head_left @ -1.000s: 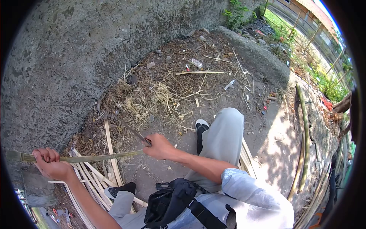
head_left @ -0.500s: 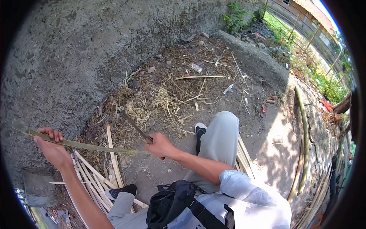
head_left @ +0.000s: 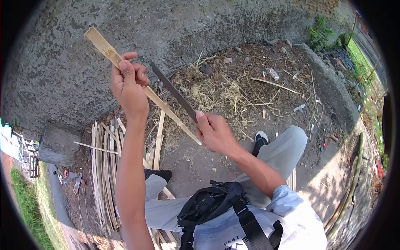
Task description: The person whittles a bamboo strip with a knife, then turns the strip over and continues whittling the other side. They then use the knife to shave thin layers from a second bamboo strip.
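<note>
My left hand (head_left: 130, 85) is raised in front of the wall and closed around a bamboo strip (head_left: 166, 109). The strip slants from upper left down toward my right hand, its pale inner face showing and its top end wide and rough. In my right hand (head_left: 214, 132) is a knife (head_left: 175, 92) with a long dark blade pointing up and left. The blade lies alongside the strip, with a gap between them in this view. My fingers cover the knife's handle. The strip's lower end comes close to my right hand.
A stack of bamboo strips (head_left: 102, 175) lies on the ground to my left, beside a concrete block (head_left: 60, 143). Shavings (head_left: 225, 98) and litter cover the ground ahead, along the rough wall (head_left: 125, 25). A long pole (head_left: 354, 179) lies at the right.
My left hand has risen and moved right, and the bamboo strip now shows its pale face instead of the green one. My right hand with the knife has shifted right. The view has turned left.
</note>
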A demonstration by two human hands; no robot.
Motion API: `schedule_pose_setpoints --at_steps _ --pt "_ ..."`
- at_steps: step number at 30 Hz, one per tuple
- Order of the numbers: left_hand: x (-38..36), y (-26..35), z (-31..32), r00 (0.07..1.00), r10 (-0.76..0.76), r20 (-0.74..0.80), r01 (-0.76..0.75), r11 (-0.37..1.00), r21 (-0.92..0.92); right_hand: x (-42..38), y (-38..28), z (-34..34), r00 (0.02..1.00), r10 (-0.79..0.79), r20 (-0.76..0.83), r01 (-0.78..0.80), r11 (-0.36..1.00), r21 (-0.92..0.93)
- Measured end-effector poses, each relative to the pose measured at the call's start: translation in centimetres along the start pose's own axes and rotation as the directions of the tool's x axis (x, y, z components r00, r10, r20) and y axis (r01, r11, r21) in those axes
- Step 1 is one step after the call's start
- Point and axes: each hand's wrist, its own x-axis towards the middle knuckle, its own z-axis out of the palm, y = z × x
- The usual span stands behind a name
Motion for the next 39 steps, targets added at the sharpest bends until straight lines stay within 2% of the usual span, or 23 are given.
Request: schedule_pose_setpoints --at_steps 3,6,7,8,9,12,15,18,20,21,24,27,30,33,34,35,36,38,39 --pt "-1.4 -0.1 1.5 0.998 0.023 -0.051 -0.027 0.997 -0.066 -0.6 -4.1 2.1 0.983 -0.179 -0.034 0.170 0.967 -0.191" --pt "-2.0 -0.1 1.9 0.986 0.115 -0.120 -0.116 0.993 0.003 -0.3 -1.2 4.2 0.977 -0.206 -0.048 0.183 0.937 -0.299" --pt "-2.0 -0.3 1.8 0.979 0.149 -0.138 -0.148 0.989 0.019 -0.3 0.3 4.3 1.000 0.009 0.017 -0.003 0.949 -0.316" --pt "-2.3 -0.1 1.7 0.978 0.147 -0.145 -0.145 0.989 0.021 -0.1 2.1 3.7 0.973 0.219 0.076 -0.180 0.920 -0.348" --pt "-2.5 0.1 1.9 0.977 0.149 -0.151 -0.148 0.989 0.019 0.0 2.4 3.2 0.902 0.415 0.123 -0.340 0.855 -0.392" --pt "-1.7 0.1 2.0 0.978 0.155 -0.140 -0.158 0.987 -0.008 -0.6 2.9 2.4 0.903 0.421 0.088 -0.365 0.858 -0.362" --pt "-1.9 -0.3 2.1 0.979 0.143 -0.144 -0.143 0.990 0.009 -0.9 0.8 2.4 0.997 0.071 0.037 -0.069 0.996 -0.054" --pt "-1.4 -0.4 2.1 0.976 0.143 -0.166 -0.140 0.990 0.028 -0.2 7.8 5.1 0.994 -0.099 -0.054 0.088 0.980 -0.180" --pt "-1.2 -0.5 1.8 0.973 0.139 -0.185 -0.136 0.990 0.028 0.4 13.5 4.6 0.966 0.258 0.021 -0.236 0.912 -0.336" --pt "-1.1 -0.4 1.3 0.973 0.137 -0.188 -0.134 0.991 0.028 0.2 13.6 4.2 0.900 0.434 0.038 -0.380 0.825 -0.419" --pt "-0.4 -0.6 0.3 0.967 0.149 -0.208 -0.143 0.989 0.044 0.0 13.4 3.5 0.845 0.530 0.071 -0.473 0.802 -0.365" --pt "-0.1 -0.6 -0.6 0.949 0.148 -0.279 -0.123 0.987 0.104 0.5 10.9 4.8 0.991 0.132 0.017 -0.117 0.925 -0.362" --pt "0.2 -0.6 -0.6 0.927 0.169 -0.334 -0.114 0.977 0.180 0.1 10.0 5.9 0.999 -0.002 0.035 0.007 0.992 -0.125" --pt "0.3 -0.1 0.1 0.931 0.148 -0.334 -0.066 0.967 0.245 -0.7 14.2 6.4 0.999 -0.035 -0.033 0.022 0.936 -0.352" --pt "0.5 0.0 0.3 0.935 0.134 -0.330 -0.046 0.964 0.262 -0.5 14.8 5.7 0.998 0.058 -0.038 -0.067 0.932 -0.356" --pt "1.0 0.1 -0.2 0.952 0.072 -0.296 -0.012 0.980 0.200 -0.3 15.6 4.9 0.988 0.151 -0.044 -0.157 0.919 -0.362" --pt "1.3 0.4 -0.5 0.961 0.078 -0.264 0.006 0.953 0.303 -0.2 14.8 4.3 0.968 0.244 -0.050 -0.246 0.897 -0.368" --pt "1.4 1.2 -0.9 0.975 0.076 -0.208 0.038 0.867 0.498 0.7 13.3 3.1 0.986 0.155 -0.056 -0.165 0.902 -0.398" --pt "1.6 1.3 -1.0 0.976 0.084 -0.202 0.021 0.883 0.468 1.1 11.6 2.4 0.992 0.110 -0.057 -0.124 0.902 -0.414"
